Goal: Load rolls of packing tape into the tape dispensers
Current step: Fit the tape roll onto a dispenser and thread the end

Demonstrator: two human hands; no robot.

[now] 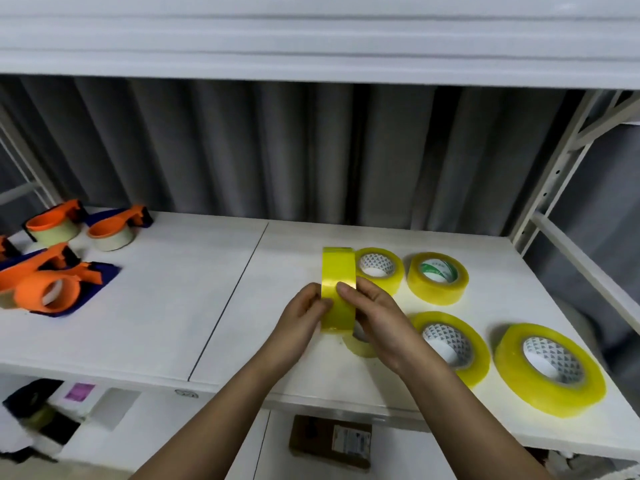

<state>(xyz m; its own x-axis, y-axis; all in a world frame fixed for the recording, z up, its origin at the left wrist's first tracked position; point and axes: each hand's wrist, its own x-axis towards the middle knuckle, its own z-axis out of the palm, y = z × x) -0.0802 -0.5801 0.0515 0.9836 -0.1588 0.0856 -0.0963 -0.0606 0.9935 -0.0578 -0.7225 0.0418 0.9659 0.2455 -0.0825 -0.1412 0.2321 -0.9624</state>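
Together, both hands (301, 315) round upright roll (338, 271)

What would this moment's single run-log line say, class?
stage: picking at roll | left hand: holds tape roll | right hand: holds it, upright on edge | dispensers: far left, apart

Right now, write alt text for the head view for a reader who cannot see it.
Two bare hands, left hand and right hand, hold a yellow tape roll on edge above a white table. Four more yellow rolls lie flat to the right. Orange tape dispensers sit at the far left.
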